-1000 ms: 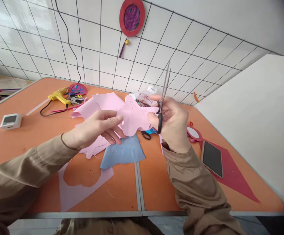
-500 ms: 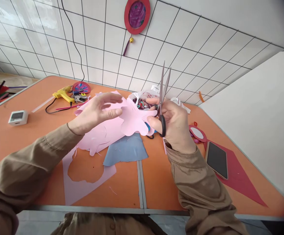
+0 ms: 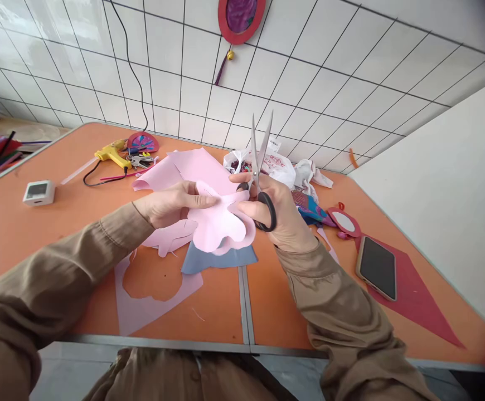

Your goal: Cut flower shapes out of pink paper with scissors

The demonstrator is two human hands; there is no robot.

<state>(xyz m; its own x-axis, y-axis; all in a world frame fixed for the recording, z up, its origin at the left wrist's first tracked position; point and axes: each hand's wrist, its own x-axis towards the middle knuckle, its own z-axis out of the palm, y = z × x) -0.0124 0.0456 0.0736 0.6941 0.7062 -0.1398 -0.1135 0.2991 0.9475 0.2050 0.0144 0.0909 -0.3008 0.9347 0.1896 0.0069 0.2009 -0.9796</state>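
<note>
My left hand [image 3: 169,205] pinches the left side of a pink flower-shaped cutout [image 3: 217,225], thumb on top. This cutout has rounded petals and seems to lie in more than one layer. In my right hand [image 3: 288,214] are scissors [image 3: 255,153] with black handles, their blades parted and pointing up, away from me. The right thumb and fingers also touch the cutout's right edge. Below the cutout lies a blue-grey piece of sheet [image 3: 221,260]. Larger pink sheets [image 3: 196,164] are spread behind it.
A pink offcut [image 3: 159,317] with a big hole lies near the front edge. To the left are a yellow glue gun [image 3: 112,153], keys [image 3: 141,161] and a small white device [image 3: 39,192]. On the right, a phone [image 3: 377,267] rests on a red sheet [image 3: 422,301]. Plastic bags [image 3: 280,167] stand behind.
My left hand has come from open and apart to gripping the cutout. The cutout has shifted left and nearer to me. The scissors, still in my right hand, have moved left too.
</note>
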